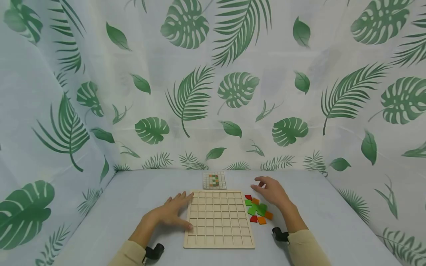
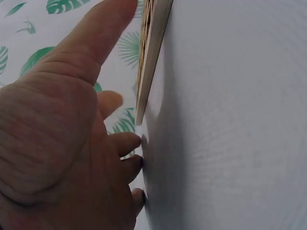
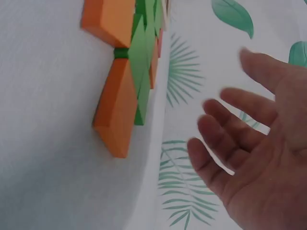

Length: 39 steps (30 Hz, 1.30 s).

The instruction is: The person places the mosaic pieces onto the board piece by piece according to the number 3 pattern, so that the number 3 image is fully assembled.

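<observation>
A wooden grid board (image 1: 219,221) with square cells lies in the middle of the table, its cells bare. My left hand (image 1: 171,210) is spread at the board's left side, thumb and index fingertip at its edge. In the left wrist view the thumb (image 2: 96,38) reaches up along the board's side (image 2: 152,62). My right hand (image 1: 271,190) hovers beyond the pile of coloured pieces, fingers loosely bent, holding nothing. The pile right of the board has green pieces (image 1: 254,208), orange pieces (image 1: 261,220) and red pieces (image 1: 254,219). The right wrist view shows thick orange blocks (image 3: 115,110) beside the raised hand.
A small card (image 1: 214,180) printed with a coloured grid pattern lies just behind the board. White cloth covers the table (image 1: 159,184). Leaf-printed curtains (image 1: 213,111) stand at the back and both sides. A black wrist camera (image 1: 154,252) sits on each forearm.
</observation>
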Tool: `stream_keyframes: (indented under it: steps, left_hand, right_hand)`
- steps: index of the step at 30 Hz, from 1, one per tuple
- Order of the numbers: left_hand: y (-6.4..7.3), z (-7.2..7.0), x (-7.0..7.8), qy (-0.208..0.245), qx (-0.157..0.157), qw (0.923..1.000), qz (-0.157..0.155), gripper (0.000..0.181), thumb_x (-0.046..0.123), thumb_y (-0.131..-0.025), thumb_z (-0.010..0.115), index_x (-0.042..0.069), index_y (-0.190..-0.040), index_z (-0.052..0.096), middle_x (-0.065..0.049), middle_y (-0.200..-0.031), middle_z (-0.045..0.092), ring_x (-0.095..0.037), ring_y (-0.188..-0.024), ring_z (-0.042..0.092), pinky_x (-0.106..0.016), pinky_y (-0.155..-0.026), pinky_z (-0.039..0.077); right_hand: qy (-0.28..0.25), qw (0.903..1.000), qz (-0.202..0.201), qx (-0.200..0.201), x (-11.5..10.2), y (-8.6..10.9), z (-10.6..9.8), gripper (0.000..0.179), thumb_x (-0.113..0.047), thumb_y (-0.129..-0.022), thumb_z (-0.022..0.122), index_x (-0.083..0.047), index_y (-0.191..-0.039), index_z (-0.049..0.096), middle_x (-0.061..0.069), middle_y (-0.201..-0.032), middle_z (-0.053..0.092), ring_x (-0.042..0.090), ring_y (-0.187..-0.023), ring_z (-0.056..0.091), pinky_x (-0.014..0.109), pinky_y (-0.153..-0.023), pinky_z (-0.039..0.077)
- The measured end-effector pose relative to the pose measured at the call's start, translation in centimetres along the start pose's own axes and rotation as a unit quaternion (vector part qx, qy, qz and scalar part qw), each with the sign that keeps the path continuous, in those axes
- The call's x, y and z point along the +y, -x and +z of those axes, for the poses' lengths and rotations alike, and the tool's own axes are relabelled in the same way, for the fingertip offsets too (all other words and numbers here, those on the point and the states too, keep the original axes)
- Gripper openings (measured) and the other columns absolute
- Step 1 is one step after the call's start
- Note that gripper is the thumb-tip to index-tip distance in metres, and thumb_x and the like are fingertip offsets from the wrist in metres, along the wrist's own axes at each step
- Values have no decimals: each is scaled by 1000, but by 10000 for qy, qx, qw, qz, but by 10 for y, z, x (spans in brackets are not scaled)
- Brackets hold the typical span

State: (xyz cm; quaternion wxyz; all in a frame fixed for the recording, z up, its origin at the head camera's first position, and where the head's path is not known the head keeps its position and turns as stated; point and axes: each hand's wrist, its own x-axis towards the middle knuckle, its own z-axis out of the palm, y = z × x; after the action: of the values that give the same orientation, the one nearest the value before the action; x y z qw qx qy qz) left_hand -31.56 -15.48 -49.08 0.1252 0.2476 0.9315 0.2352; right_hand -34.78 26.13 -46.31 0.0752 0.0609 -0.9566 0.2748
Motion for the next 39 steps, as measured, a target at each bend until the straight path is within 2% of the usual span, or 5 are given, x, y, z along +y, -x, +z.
stream_keyframes:
  steps: [6,14,29,34,39]
  left_hand:
    - [-1,3,0,-177,-152,9997,-114,121,73,-69,84,20,-165,32,-22,-173,14,-43,-162,10,-65,-129,7]
    - [1,2,3,-182,-173,9995,-212,121,71,-68,86,21,-164,34,-20,-174,14,-41,-162,9,-63,-130,7]
    - [1,3,2,-161,-213,9994,-242,120,72,-68,85,22,-164,33,-19,-174,14,-40,-162,10,-62,-130,7]
    - [2,1,3,-125,-221,9995,-193,120,71,-69,86,21,-165,33,-20,-174,14,-42,-162,9,-63,-130,6]
    - [3,0,5,-150,-204,9995,-166,120,70,-70,86,19,-165,33,-21,-174,13,-42,-162,9,-64,-130,7]
  right_hand:
    - [45,9970,163,-752,5,1,3,34,-29,-93,79,-6,-118,76,5,-97,69,21,-83,57,32,-68,53]
    - [143,9933,372,-1080,6,1,7,21,-23,-89,83,-7,-102,80,3,-91,71,19,-79,59,35,-72,57]
    - [226,9930,324,-1113,4,5,9,8,-17,-90,82,-10,-92,79,1,-84,70,19,-74,58,32,-66,54]
    - [226,9945,168,-1010,2,6,9,13,-14,-89,82,-11,-84,71,2,-78,65,19,-70,56,30,-61,50]
    - [153,9951,289,-936,1,5,9,17,-12,-88,83,-11,-82,68,2,-77,63,19,-69,56,31,-61,50]
